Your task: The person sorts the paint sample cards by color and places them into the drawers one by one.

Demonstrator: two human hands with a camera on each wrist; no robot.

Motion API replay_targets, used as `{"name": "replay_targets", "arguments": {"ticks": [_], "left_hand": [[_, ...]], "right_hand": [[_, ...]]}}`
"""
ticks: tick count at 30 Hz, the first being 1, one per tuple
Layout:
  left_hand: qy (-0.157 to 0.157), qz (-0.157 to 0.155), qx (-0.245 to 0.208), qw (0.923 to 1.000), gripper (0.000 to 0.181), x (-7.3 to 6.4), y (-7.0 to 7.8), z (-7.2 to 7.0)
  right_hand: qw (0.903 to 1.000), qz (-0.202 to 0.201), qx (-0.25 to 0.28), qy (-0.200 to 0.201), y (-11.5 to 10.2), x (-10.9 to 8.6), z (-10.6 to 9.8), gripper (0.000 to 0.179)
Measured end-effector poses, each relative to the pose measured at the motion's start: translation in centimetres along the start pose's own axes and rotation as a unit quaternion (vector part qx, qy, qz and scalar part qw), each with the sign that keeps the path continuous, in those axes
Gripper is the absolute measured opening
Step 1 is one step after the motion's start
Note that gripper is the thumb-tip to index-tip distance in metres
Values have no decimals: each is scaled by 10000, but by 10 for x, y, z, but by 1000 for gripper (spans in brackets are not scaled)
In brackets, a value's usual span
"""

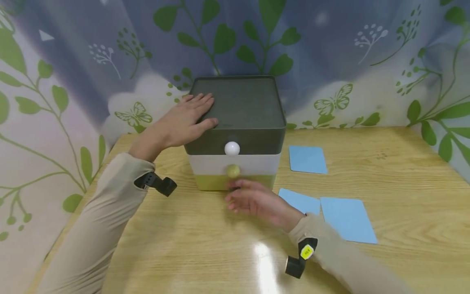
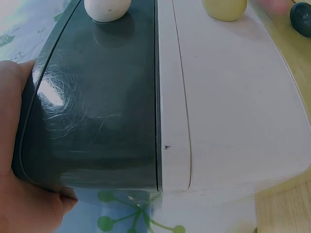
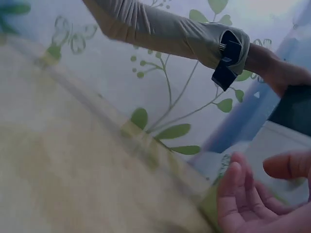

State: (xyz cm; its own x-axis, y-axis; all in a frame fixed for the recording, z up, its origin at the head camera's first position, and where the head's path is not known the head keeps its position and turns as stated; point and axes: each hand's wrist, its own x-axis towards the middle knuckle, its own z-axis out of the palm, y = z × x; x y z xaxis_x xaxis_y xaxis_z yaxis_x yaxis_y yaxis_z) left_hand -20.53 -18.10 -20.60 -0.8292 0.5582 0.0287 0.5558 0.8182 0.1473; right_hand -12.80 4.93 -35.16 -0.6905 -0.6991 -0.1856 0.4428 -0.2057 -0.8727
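Observation:
A small drawer box stands at the back of the table, dark green on top, white in the middle and yellow-green at the bottom. My left hand rests on its top at the left edge, fingers extended. The top drawer has a white knob; the white drawer has a yellow-green knob. Low at the front, a dark round knob shows in the left wrist view. Beside that knob, my right hand is slightly blurred, fingers loosely bent, thumb apart from them and nothing visible between.
Three light blue square cards lie right of the box: one card farther back, another card partly behind the right hand, and a third card nearer. A leaf-patterned curtain hangs behind the wooden table.

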Motion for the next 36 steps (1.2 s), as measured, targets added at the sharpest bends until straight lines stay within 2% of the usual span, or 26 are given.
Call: {"name": "replay_targets", "arguments": {"ticks": [3,6,12,18,22,28,36], "left_hand": [[-28,4,-23,10000,67,0,-1,-1],[-13,18,-53,10000,67,1,-1,-1],[50,111,-97,9999,66,3,-1,1],[112,204,-171,9996,64,5,-6,3],[137,120,-99,9998,64,4,-5,3],[146,7,-25,9999,64,3,2,4],[91,2,-39,10000,65,3,1,3]], "right_hand": [[9972,345,653,79,13,-2,-1,20],[9918,596,1092,309,21,-1,-3,17],[9815,627,1623,796,23,11,-9,19],[9785,536,1786,883,23,22,-11,22],[9789,477,1764,911,26,26,-11,24],[9804,348,1694,947,28,23,-14,25],[9805,358,1756,812,32,17,-11,20]]}}
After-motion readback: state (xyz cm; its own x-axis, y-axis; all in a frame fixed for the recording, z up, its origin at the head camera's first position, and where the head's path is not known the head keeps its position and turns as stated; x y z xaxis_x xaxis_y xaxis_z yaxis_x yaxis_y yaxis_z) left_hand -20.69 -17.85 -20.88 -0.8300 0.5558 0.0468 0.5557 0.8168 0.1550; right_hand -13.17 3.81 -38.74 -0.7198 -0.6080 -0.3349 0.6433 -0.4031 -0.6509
